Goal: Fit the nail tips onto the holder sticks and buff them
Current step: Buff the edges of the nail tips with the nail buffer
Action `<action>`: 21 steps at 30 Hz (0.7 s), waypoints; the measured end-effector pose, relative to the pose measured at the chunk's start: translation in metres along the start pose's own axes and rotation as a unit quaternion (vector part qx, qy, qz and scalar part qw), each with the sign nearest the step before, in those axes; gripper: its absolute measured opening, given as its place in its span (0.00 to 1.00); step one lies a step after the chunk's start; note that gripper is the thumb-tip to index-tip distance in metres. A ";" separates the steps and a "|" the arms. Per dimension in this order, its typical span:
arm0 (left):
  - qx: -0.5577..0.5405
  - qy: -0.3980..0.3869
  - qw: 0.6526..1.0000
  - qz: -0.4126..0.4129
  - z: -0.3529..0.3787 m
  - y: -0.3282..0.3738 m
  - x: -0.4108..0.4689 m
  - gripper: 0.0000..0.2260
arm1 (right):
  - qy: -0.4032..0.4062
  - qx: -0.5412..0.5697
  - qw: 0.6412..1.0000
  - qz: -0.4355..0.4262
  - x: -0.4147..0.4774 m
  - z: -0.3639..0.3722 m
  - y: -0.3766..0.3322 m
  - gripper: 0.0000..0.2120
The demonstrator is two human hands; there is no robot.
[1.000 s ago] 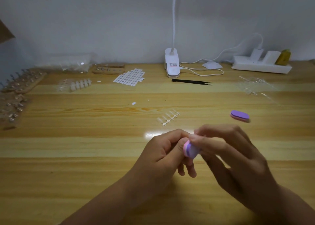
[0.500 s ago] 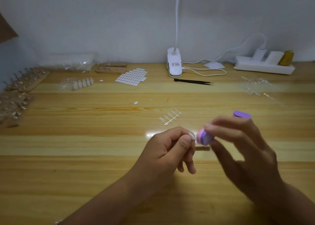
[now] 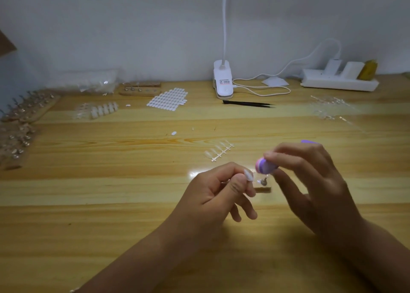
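My left hand (image 3: pixel 218 189) pinches a pale nail tip (image 3: pixel 248 174) between thumb and forefinger, above the wooden table (image 3: pixel 111 204). A short way to its right, my right hand (image 3: pixel 310 181) grips a small purple and pink buffer block (image 3: pixel 264 165), which is apart from the tip. Behind my hands a small wooden holder base (image 3: pixel 263 185) with a metal clip lies on the table. A strip of clear nail tips (image 3: pixel 218 150) lies just beyond. A second purple buffer (image 3: pixel 309 142) peeks out behind my right hand.
Wooden holder racks with metal clips (image 3: pixel 24 113) line the left edge. At the back are bagged tips (image 3: pixel 88 82), loose white tips (image 3: pixel 104 111), an adhesive tab sheet (image 3: pixel 167 98), a clip lamp (image 3: pixel 223 82), black tweezers (image 3: pixel 248 103), a power strip (image 3: pixel 339 82) and clear strips (image 3: pixel 330 108).
My right hand has pulled the buffer away to the right, off the nail tip. The tip in my left hand is now exposed, and the holder base behind shows.
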State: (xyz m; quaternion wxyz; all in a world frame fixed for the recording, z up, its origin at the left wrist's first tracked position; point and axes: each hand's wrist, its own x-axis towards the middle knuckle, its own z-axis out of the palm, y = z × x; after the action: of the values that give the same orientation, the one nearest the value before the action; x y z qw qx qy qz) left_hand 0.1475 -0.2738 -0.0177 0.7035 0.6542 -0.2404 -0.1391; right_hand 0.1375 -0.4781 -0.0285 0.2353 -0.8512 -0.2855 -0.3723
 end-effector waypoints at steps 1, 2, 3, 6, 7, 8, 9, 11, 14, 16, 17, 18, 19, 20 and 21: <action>0.004 0.004 1.000 -0.002 -0.001 -0.001 0.000 0.09 | 0.010 0.007 1.000 0.007 0.000 -0.001 0.000 0.15; 0.011 0.006 1.000 -0.001 -0.001 -0.002 0.001 0.09 | 0.016 0.023 1.000 -0.003 0.000 0.000 -0.004 0.14; 0.017 0.006 1.000 0.002 0.000 -0.004 0.001 0.09 | 0.015 0.035 0.999 -0.029 -0.002 0.002 -0.009 0.14; 0.022 0.010 1.000 0.010 0.003 -0.004 0.001 0.09 | -0.024 0.002 0.995 -0.098 -0.006 0.005 -0.014 0.18; 0.021 0.019 1.000 0.007 0.003 -0.003 0.002 0.09 | -0.027 -0.014 0.996 -0.087 -0.004 0.004 -0.008 0.19; 0.018 0.029 0.999 0.000 0.002 -0.003 0.002 0.09 | -0.019 -0.024 0.998 -0.061 -0.002 0.003 -0.001 0.18; 0.016 0.036 0.999 -0.006 0.000 -0.003 0.002 0.09 | -0.005 -0.027 0.999 -0.034 0.000 0.002 0.002 0.17; 0.016 0.036 0.999 -0.013 -0.001 -0.003 0.002 0.10 | 0.014 -0.006 1.000 -0.012 0.001 0.001 -0.001 0.16; 0.014 0.017 1.000 -0.006 0.002 -0.001 0.002 0.09 | -0.005 0.004 0.998 -0.064 -0.006 0.008 -0.017 0.17; 0.007 0.008 1.000 -0.006 0.002 0.002 0.002 0.10 | -0.013 -0.016 0.998 -0.065 -0.003 0.005 -0.009 0.17; 0.002 0.009 1.000 -0.007 0.000 0.002 0.002 0.10 | -0.003 -0.021 0.999 -0.041 0.000 0.002 -0.002 0.17; -0.004 0.011 1.000 -0.009 -0.001 0.003 0.002 0.10 | 0.010 -0.021 1.000 -0.014 0.002 0.001 0.002 0.16; -0.006 0.014 1.000 -0.010 -0.002 0.003 0.003 0.10 | 0.020 -0.016 1.000 0.002 0.003 -0.001 0.003 0.16; -0.003 0.016 1.000 -0.011 -0.002 0.003 0.003 0.11 | 0.027 -0.002 1.000 0.002 0.002 -0.001 0.001 0.16; 0.002 0.019 1.000 -0.011 -0.001 0.002 0.003 0.10 | 0.029 0.016 0.999 -0.011 0.001 0.001 -0.005 0.15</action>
State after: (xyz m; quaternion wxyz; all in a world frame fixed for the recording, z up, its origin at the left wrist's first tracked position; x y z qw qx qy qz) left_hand 0.1504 -0.2738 -0.0150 0.7049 0.6608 -0.2200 -0.1342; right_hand 0.1350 -0.4737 -0.0273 0.2525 -0.8329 -0.2941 -0.3951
